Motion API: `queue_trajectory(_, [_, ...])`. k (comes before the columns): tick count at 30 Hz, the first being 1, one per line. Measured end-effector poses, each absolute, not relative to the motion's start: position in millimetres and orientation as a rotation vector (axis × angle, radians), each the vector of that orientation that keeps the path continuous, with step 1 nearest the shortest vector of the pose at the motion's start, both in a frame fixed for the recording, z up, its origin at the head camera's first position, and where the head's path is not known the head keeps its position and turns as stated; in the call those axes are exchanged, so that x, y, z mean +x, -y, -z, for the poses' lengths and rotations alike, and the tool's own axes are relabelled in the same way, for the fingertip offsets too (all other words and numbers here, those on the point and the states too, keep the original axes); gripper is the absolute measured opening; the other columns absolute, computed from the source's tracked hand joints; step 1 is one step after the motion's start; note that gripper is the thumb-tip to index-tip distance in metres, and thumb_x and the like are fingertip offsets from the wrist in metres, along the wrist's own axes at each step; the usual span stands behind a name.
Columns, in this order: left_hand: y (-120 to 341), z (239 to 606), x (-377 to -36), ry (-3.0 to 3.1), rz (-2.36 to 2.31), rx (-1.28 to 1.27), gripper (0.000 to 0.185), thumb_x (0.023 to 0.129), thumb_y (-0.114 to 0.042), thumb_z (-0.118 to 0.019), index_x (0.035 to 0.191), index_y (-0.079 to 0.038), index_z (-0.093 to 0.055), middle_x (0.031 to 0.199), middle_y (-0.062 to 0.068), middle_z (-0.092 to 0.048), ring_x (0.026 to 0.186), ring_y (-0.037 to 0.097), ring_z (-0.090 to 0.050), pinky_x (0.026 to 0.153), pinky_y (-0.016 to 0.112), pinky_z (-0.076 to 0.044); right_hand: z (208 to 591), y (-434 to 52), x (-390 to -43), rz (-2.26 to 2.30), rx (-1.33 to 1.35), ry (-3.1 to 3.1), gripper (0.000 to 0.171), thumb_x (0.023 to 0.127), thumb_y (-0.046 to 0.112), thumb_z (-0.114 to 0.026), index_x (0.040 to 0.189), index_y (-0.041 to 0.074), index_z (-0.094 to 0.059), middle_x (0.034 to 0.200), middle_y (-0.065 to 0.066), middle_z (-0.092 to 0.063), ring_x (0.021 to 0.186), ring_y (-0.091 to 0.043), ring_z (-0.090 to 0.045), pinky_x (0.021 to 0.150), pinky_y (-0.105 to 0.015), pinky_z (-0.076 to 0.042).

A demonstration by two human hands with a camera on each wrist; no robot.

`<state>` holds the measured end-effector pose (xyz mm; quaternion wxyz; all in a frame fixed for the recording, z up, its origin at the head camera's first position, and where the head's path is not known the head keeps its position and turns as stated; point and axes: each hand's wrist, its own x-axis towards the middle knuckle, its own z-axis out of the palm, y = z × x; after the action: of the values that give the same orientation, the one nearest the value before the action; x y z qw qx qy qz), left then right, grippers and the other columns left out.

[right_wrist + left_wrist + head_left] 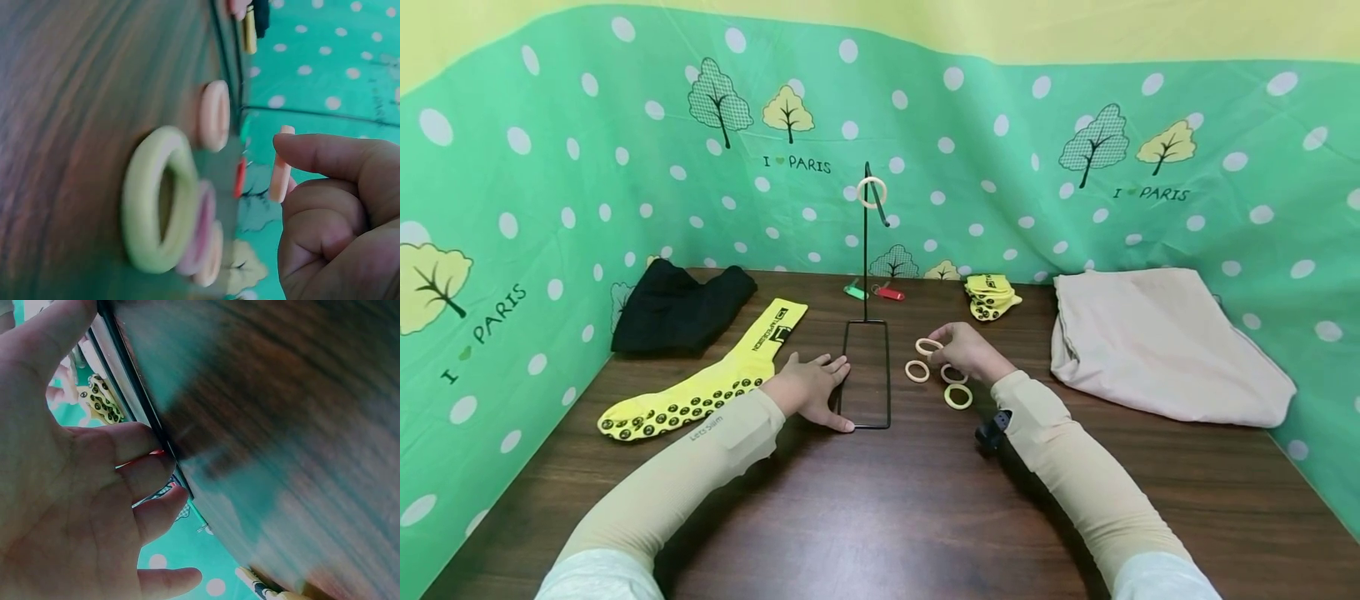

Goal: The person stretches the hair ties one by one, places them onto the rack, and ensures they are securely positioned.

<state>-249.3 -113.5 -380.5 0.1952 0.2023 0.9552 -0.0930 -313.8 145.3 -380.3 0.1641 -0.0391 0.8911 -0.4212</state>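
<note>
Three loose rings (943,383) lie near the wire stand (866,375); a yellow sock (715,379) lies left. Left hand (811,390) presses spread fingers on the stand's base; right hand (966,350) pinches one ring (928,345).

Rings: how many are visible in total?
5: one ring on the stand hook, one pinched in the right hand, three on the table. None seems hidden.

The right hand (966,350) hides part of one ring (953,374) at its six o'clock (wrist views are blurred); sock (703,375) print unreadable.
</note>
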Motion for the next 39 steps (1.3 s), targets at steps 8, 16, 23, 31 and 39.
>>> queue_trajectory(8, [114.0,379.6,-249.1,-2.671,0.257,0.567,0.106,0.070,-0.079,-0.050,0.150,-0.019,-0.014,0.157,-0.006,-0.008,0.144,0.018,-0.010,0.109,0.061,-0.013,352.5,-131.6,-295.6,1.252,-0.245,-2.553,0.042,0.081,0.009,-0.069,0.119,0.001,-0.053,0.079,-0.009,-0.061,0.062,-0.017,-0.054,0.056,-0.034,-0.045])
queue_trajectory(16, [114.8,383.8,-251.9,-2.670,0.249,0.572,0.105,0.071,-0.079,-0.049,0.150,-0.019,-0.013,0.157,-0.005,-0.007,0.144,0.020,-0.010,0.109,0.060,-0.014,317.6,-120.7,-268.5,1.321,-0.432,-2.598,0.039,0.080,0.006,-0.067,0.116,0.003,-0.052,0.059,-0.004,-0.056,0.047,-0.010,-0.046,0.045,-0.025,-0.036])
queue_trajectory(23, [113.9,380.0,-248.9,-2.677,0.258,0.580,0.104,0.072,-0.078,-0.050,0.150,-0.017,-0.016,0.157,-0.004,-0.010,0.144,0.019,-0.013,0.109,0.059,-0.015,288.7,-115.4,-240.5,1.368,-0.536,-2.654,0.038,0.082,0.007,-0.067,0.116,0.007,-0.051,0.050,0.004,-0.041,0.039,-0.007,-0.036,0.038,-0.022,-0.029])
queue_trajectory(31, [114.5,380.6,-250.5,-2.676,0.258,0.580,0.106,0.071,-0.079,-0.049,0.150,-0.018,-0.014,0.157,-0.004,-0.009,0.144,0.019,-0.012,0.108,0.061,-0.015,264.6,-110.9,-213.0,1.409,-0.636,-2.735,0.035,0.084,0.008,-0.066,0.115,0.009,-0.051,0.045,0.004,-0.035,0.034,-0.006,-0.031,0.035,-0.022,-0.027])
queue_trajectory(39, [113.8,380.1,-249.1,-2.670,0.249,0.575,0.106,0.071,-0.079,-0.050,0.150,-0.017,-0.014,0.157,-0.005,-0.009,0.144,0.019,-0.012,0.108,0.061,-0.014,243.4,-106.3,-189.8,1.426,-0.878,-2.929,0.033,0.082,0.007,-0.067,0.112,0.008,-0.053,0.045,0.004,-0.028,0.036,-0.006,-0.027,0.039,-0.022,-0.028])
